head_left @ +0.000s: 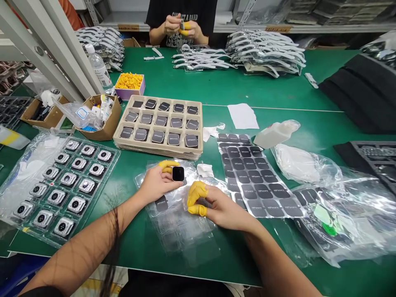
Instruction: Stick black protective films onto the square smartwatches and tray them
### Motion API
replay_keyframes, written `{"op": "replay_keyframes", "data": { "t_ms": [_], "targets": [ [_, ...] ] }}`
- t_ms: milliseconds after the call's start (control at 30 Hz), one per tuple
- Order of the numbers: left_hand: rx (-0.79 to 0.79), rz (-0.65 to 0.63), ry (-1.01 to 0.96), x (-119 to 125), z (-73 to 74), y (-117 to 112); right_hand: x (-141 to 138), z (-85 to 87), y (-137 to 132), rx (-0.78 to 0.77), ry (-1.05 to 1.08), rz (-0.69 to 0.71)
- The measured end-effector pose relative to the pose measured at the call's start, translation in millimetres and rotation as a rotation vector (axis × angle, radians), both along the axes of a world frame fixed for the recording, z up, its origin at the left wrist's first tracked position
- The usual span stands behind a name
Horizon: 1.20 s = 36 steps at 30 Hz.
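Observation:
My left hand, with yellow finger cots, grips a small smartwatch case by its edges, its black screen facing me. My right hand, also in yellow finger cots, is to the right of the watch and apart from it. Its thumb and fingers are pinched together; what they hold, if anything, I cannot make out. Beneath both hands lie clear plastic film sheets, with one dark printed square sticker near my left wrist. Right of my right hand are sheets of dark square stickers.
A clear tray of watch cases lies left; a beige tray of dark-covered squares stands ahead. Around them are a box of yellow finger cots, a cardboard box, a white bottle and plastic bags. Opposite, a person handles a small part.

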State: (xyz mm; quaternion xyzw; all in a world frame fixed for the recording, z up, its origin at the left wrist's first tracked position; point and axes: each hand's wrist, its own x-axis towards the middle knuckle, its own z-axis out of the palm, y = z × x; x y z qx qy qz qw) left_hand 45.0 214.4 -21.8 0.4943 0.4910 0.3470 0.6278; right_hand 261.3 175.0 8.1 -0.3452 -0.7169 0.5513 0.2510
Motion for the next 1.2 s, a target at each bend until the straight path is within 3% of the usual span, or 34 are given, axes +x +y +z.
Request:
{"op": "replay_keyframes", "data": {
  "t_ms": [100, 233, 400, 567, 667, 733, 900, 967, 1100, 1200],
  "targets": [
    [-0.004, -0.005, 0.013, -1, 1.6, 0, 0, 1.4, -1, 0.202, 0.045, -0.047],
    [-0.023, 0.001, 0.026, -1, 4.3, 1, -1, -1.6, -1, 0.261, 0.256, -0.198],
    [-0.020, -0.002, 0.003, 0, 6.0, 1, 0, -4.1, -1, -0.095, -0.031, -0.220],
    [-0.022, -0.009, 0.008, 0, 6.0, 1, -1, 0.0, -2, -0.411, 0.037, -0.178],
    [-0.016, -0.009, -0.004, 0, 6.1, 1, -4, 2.6, -3, -0.557, -0.080, -0.090],
    [-0.023, -0.006, -0.008, 0, 6.4, 1, -9, 2.1, -3, -0.528, -0.253, -0.094],
    [-0.046, -0.021, 0.008, -2, 5.5, 1, -24, -7.6, -6, -0.082, -0.541, -0.290],
    [-0.054, -0.023, 0.001, -3, 4.7, 1, -26, -12.1, -6, -0.105, -0.478, -0.331],
    [-0.069, -0.022, -0.012, -2, 4.7, 1, -20, -20.2, -2, -0.336, -0.243, -0.421],
    [-0.065, -0.015, -0.007, -1, 7.1, 1, -17, -26.2, 1, -0.350, -0.163, -0.478]
  ]
}}
